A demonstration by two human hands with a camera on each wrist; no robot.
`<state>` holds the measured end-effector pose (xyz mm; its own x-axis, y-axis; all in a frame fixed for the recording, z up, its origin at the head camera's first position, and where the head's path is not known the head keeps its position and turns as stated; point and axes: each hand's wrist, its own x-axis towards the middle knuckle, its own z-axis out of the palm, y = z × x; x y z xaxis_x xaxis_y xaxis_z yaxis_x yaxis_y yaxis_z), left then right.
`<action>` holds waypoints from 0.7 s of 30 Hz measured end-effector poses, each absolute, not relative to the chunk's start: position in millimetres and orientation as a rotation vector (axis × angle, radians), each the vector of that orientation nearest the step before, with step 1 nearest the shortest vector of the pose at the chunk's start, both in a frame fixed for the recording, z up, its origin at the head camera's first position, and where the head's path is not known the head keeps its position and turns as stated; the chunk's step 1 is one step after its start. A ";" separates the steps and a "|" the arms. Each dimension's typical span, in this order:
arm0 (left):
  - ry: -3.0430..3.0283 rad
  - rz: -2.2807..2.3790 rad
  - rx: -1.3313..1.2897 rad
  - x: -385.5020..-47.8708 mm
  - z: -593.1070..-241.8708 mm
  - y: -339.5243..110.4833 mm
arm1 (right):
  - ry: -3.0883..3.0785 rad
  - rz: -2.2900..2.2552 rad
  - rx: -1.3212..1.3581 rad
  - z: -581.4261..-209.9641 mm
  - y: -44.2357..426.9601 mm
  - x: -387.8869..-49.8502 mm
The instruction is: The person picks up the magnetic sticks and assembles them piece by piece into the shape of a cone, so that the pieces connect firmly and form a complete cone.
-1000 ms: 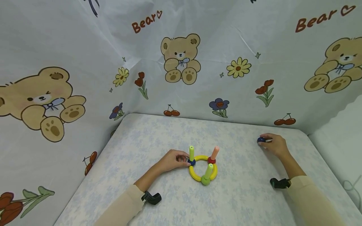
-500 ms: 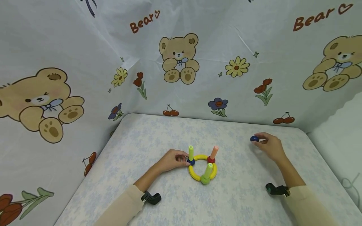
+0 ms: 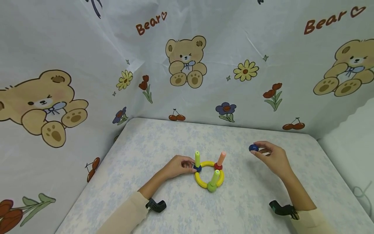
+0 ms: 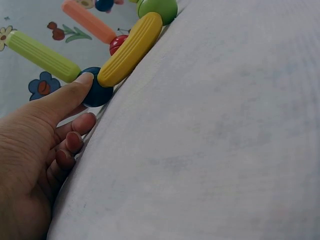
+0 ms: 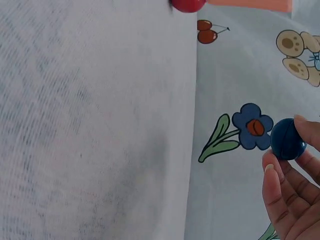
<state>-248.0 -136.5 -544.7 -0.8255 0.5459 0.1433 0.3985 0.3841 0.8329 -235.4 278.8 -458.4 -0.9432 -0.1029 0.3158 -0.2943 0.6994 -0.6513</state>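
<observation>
A ring of curved yellow rods (image 3: 200, 180) joined by blue, red and green balls lies on the table. From its blue joint ball (image 4: 96, 90) stands a lime rod (image 3: 197, 159); a second lime rod (image 3: 215, 177) rises from the green ball (image 3: 211, 187), and an orange rod (image 3: 221, 158) from the red ball (image 3: 218, 166). My left hand (image 3: 179, 167) pinches the blue joint ball between thumb and fingers. To the right of the ring, my right hand (image 3: 272, 158) holds a loose blue ball (image 5: 288, 139) by thumb and fingertips, above the table.
The table (image 3: 163, 139) has a pale, blue-patterned cloth. Behind and to the left hangs a curtain (image 3: 111, 48) printed with bears and flowers. Each wrist bears a black camera, the left camera (image 3: 156, 205) and the right camera (image 3: 281, 208).
My right hand has moved left with the loose blue ball, closer to the ring. The left hand keeps its pinch on the joint ball, and the ring stays in place.
</observation>
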 end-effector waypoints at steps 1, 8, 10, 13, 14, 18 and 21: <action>2.479 1.429 0.860 -247.6 -545.2 -136.3 | -2.645 1.079 0.328 -457.7 276.5 -233.5; 2.463 1.456 0.865 -247.3 -546.6 -134.7 | -2.591 1.074 0.397 -452.5 262.2 -222.0; 2.469 1.451 0.861 -247.7 -547.3 -134.8 | -2.577 1.081 0.421 -449.3 257.3 -218.0; 2.481 1.442 0.852 -248.6 -549.1 -135.4 | -2.551 1.093 0.455 -443.5 249.7 -211.9; 2.483 1.441 0.849 -248.9 -549.5 -135.7 | -2.542 1.098 0.469 -441.2 247.2 -209.7; 2.481 1.441 0.842 -249.4 -550.0 -136.1 | -2.520 1.104 0.514 -433.6 237.4 -200.3; 2.484 1.438 0.844 -249.3 -550.1 -136.2 | -2.508 1.117 0.549 -429.6 230.6 -194.3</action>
<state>-249.3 -136.2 -550.1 -0.8307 0.5373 0.1456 0.3939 0.3824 0.8358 -194.3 230.6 -429.6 -0.8674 -0.2074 0.4522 -0.4749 0.6161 -0.6284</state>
